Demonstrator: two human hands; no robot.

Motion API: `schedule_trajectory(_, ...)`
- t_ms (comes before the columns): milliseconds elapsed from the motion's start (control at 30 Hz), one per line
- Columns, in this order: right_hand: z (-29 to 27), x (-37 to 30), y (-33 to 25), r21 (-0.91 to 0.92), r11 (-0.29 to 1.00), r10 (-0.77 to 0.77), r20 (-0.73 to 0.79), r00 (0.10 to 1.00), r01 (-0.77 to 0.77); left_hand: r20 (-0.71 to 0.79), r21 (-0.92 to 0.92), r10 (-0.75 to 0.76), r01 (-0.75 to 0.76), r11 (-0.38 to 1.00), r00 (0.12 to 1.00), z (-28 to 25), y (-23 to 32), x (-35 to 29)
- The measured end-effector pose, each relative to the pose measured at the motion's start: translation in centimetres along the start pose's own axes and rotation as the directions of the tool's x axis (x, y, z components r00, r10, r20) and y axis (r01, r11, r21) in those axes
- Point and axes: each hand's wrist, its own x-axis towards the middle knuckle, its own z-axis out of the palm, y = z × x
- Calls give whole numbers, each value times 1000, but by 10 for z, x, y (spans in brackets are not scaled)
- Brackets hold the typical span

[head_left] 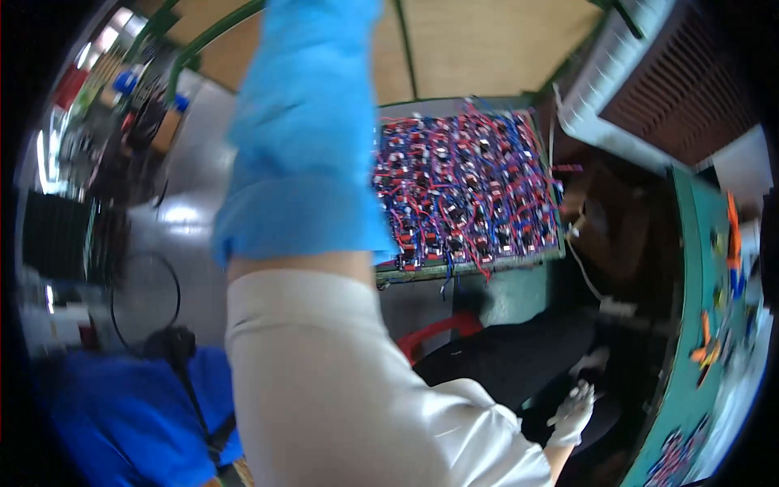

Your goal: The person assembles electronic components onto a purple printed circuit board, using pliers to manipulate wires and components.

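Observation:
My left hand (pixel 320 65), in a blue glove, reaches up through the left middle of the view at close range. The glove's cuff ends at a strip of bare wrist, with a white sleeve below. The fingers run past the top edge, so what they do or hold is hidden. Beyond the glove, to its right, lies a green-rimmed tray (pixel 519 261) packed with circuit boards (pixel 466 187) that carry red and blue wires. Part of the tray is covered by the glove. My right hand does not show.
At the lower right sits another person in black trousers (pixel 503 357), with a white-gloved hand (pixel 573 414). A green workbench (pixel 686 357) along the right side bears an orange-handled tool (pixel 706 345) and more boards (pixel 680 450). Blue cloth (pixel 122 414) fills the lower left.

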Motion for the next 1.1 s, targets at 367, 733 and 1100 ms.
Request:
schedule_trajectory(367, -4, -13, 35, 92, 988, 118, 40, 992, -122, 110, -195, -43, 64, 979, 993, 0, 14, -60)
schedule_trajectory(733, -24, -1, 39, 107, 988, 99, 102, 990, -110, 173, -63, 459, -456, 888, 871, 57, 11, -181)
schedule_trajectory(1100, -26, -14, 30, 59, 992, 112, -64, 992, -108, 318, -94, 478, -474, 875, 819, 165, 71, -343)
